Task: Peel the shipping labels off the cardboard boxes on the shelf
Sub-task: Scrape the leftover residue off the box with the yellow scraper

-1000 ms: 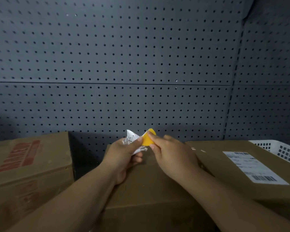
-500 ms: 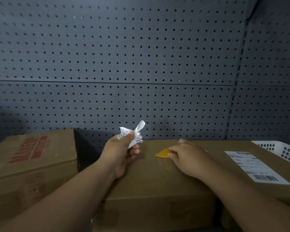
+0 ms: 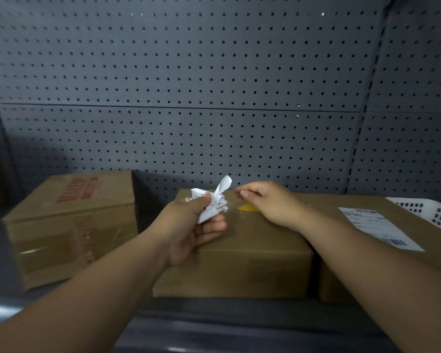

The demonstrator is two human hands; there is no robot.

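Observation:
My left hand [image 3: 189, 225] grips a crumpled white shipping label [image 3: 213, 202] above the left part of the middle cardboard box [image 3: 250, 250]. A small yellow scraper [image 3: 248, 207] lies flat on that box's top. My right hand [image 3: 270, 202] hovers just above the scraper, fingers loosely curled and holding nothing. The right cardboard box [image 3: 397, 225] still carries a white shipping label [image 3: 377, 228] with barcodes on its top. A taller box [image 3: 71, 225] with red print stands to the left, with no white label showing.
A grey pegboard wall [image 3: 214, 98] backs the shelf. A white perforated plastic basket [image 3: 433, 212] sits at the far right behind the right box. A dark gap separates the left box from the middle one. The grey shelf edge [image 3: 214, 324] runs along the front.
My right hand set the yellow scraper down on the middle box and lifted off it. My left hand kept the crumpled label and moved slightly lower and left.

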